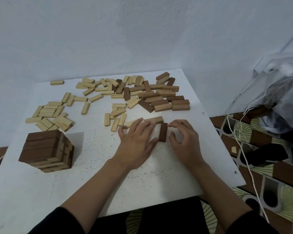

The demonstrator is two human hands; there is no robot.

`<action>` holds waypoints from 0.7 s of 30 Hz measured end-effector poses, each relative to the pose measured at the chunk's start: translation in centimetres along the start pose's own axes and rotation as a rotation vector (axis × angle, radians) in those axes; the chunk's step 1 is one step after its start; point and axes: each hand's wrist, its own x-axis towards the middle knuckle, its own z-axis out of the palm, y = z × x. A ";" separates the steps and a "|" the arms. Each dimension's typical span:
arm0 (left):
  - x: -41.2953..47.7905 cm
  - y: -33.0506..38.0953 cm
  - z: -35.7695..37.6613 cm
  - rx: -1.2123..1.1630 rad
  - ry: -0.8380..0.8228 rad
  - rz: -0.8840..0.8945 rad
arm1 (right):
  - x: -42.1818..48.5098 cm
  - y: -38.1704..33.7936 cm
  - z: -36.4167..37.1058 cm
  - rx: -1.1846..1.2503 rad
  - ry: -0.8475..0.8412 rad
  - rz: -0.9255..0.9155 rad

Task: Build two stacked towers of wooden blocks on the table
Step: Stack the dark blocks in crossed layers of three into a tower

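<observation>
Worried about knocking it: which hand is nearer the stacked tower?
Left. The left hand lies right of the tower, apart from it; the right hand is farther right.

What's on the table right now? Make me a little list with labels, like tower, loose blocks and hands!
tower: one stack of several layers, at the table's left
dark block: lying flat between the hands
tan block: lying just behind the fingers
pale blocks: scattered at back left and middle
brown blocks: heap at back right
left hand: fingers fairly straight, spread over pale blocks
right hand: curled beside the dark block; grip unclear
table: white
</observation>
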 end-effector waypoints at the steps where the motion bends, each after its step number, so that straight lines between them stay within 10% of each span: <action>1: -0.5 -0.1 -0.2 -0.004 -0.012 -0.005 | 0.0 0.0 0.1 -0.004 -0.017 -0.001; 21: -8.6 -5.1 -2.8 -0.093 0.025 0.017 | -0.6 -4.5 3.0 0.124 -0.307 -0.092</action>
